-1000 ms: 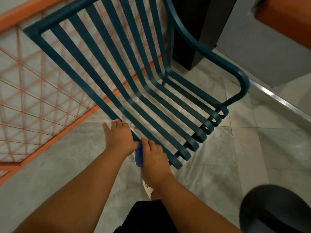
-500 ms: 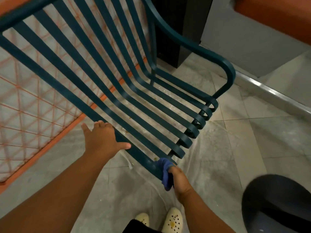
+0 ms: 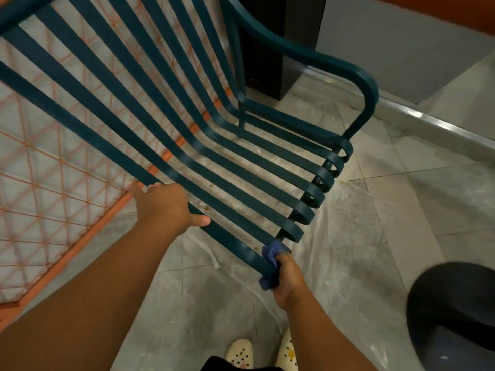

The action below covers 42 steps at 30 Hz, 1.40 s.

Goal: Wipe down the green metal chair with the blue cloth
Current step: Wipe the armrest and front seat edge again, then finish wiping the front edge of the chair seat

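The green metal chair (image 3: 241, 167) fills the middle of the view, with long curved slats and an armrest on the right. My left hand (image 3: 166, 204) grips the nearest slat at the seat's left side, thumb pointing right. My right hand (image 3: 288, 279) holds the blue cloth (image 3: 270, 259) bunched around the front end of that same slat, near the curled slat tips. Most of the cloth is hidden in my fingers.
An orange mesh fence panel (image 3: 53, 183) stands to the left behind the chair. A black pillar (image 3: 273, 44) rises behind it and a dark round object (image 3: 452, 311) sits at the lower right. Plastic sheeting covers the tiled floor (image 3: 348, 250). My shoes (image 3: 241, 352) show below.
My right hand has slid the cloth along the nearest slat from beside my left hand to the slat's front end. My left hand stays on the slat. The view has moved closer.
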{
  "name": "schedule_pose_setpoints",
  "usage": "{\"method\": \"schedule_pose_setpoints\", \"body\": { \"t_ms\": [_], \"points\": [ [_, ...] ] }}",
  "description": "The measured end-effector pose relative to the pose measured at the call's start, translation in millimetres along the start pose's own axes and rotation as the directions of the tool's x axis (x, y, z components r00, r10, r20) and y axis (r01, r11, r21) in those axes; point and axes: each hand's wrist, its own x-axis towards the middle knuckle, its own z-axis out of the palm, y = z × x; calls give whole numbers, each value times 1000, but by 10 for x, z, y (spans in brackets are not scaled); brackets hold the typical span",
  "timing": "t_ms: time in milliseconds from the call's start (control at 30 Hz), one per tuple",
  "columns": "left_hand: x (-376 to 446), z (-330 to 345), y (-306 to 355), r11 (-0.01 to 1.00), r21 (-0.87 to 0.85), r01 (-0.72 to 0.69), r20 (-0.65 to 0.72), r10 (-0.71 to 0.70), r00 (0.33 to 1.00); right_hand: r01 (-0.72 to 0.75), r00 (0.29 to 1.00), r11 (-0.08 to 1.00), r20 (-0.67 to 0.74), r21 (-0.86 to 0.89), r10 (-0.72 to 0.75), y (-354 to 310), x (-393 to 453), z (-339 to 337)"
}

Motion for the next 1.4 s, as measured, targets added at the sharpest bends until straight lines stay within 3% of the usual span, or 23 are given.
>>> {"method": "schedule_pose_setpoints", "body": {
  "t_ms": [67,200,300,400,567,700,767,867,967,1067,1167,1267,1400],
  "points": [
    [-10,-10,-1,1000,-5,4,13,-4,1000,-71,986,970,-129,234,103,75,-48,60],
    [-47,-42,17,998,65,-11,75,7,997,57,977,848,-204,527,61,76,-319,200],
    [-49,2,26,999,48,2,103,-7,995,91,984,820,-179,565,14,-43,-632,334],
    [-141,44,5,993,-106,59,74,-51,996,109,992,864,-105,492,-65,-242,-1002,535],
    [-607,73,27,915,-403,-21,-33,9,999,-58,993,856,115,513,-1,-578,-1467,602],
    [-1055,-150,-8,582,-801,-136,-87,112,990,-101,980,918,198,382,25,-762,-1906,601],
    [-1287,-338,-77,405,-910,-91,7,233,973,-113,968,946,250,305,35,-793,-2161,626],
    [-1560,-612,-231,204,-979,10,106,464,879,-79,939,972,345,220,-2,-836,-2557,677],
    [-1728,-858,-396,163,-986,19,118,619,776,9,889,983,448,181,-90,-887,-2938,755],
    [-1911,-1056,-471,160,-986,-45,79,686,723,65,854,982,500,178,-147,-928,-3226,737],
    [-2108,-1201,-448,131,-988,-85,24,667,745,184,887,978,413,97,-208,-967,-3441,700],
    [-2242,-1276,-356,125,-981,-149,-40,620,784,316,937,943,191,-102,-293,-999,-3522,637],
    [-2374,-1319,-177,166,-961,-222,-91,569,817,455,891,847,122,-276,-438,-1120,-3737,543]
  ]
}}
